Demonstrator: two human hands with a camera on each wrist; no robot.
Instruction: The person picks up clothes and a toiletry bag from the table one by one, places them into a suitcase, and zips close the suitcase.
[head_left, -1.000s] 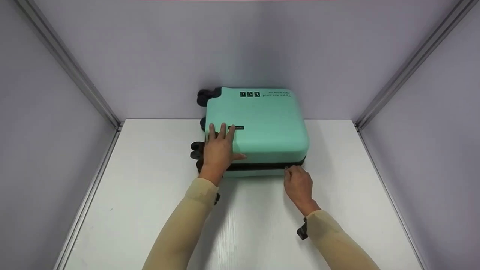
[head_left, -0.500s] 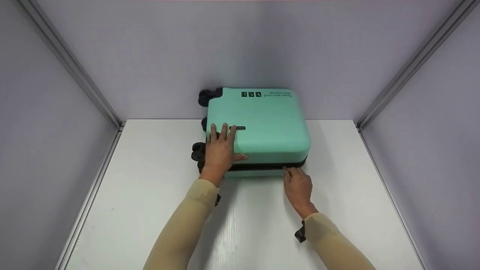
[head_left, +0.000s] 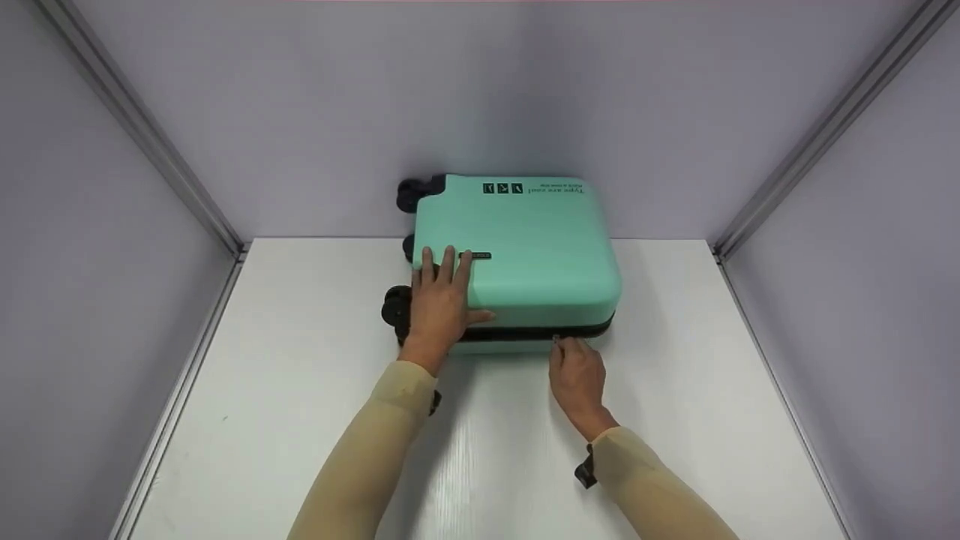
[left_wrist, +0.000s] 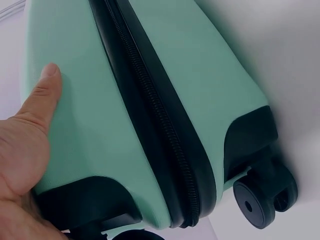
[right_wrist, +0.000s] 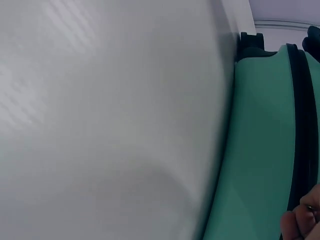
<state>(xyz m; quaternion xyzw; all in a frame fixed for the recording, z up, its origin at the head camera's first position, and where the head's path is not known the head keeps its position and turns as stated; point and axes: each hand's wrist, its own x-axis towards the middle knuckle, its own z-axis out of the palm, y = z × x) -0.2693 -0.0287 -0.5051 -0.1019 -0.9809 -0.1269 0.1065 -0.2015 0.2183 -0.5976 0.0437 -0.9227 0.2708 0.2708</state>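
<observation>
A mint-green hard-shell suitcase (head_left: 532,232) lies flat on a white table, its black wheels (head_left: 397,306) pointing left. My left hand (head_left: 440,304) rests on its top near the wheel end, fingers spread and straight. In the left wrist view the thumb (left_wrist: 47,87) lies against the green side, beside the black zipper (left_wrist: 150,90), whose teeth are meshed there. At the front side, my right hand (head_left: 577,379) pinches a small metal zipper pull (head_left: 556,339) between thumb and curled fingers. The right wrist view catches only a few fingertips (right_wrist: 302,220) by the zipper band.
The white table (head_left: 300,375) extends in front and to both sides. A grey back wall (head_left: 480,90) stands right behind the suitcase, with side walls (head_left: 862,262) framed by metal rails.
My right hand has slid left along the front zipper with the pull. The suitcase shifted very slightly to the right early on; my left hand stays on its top.
</observation>
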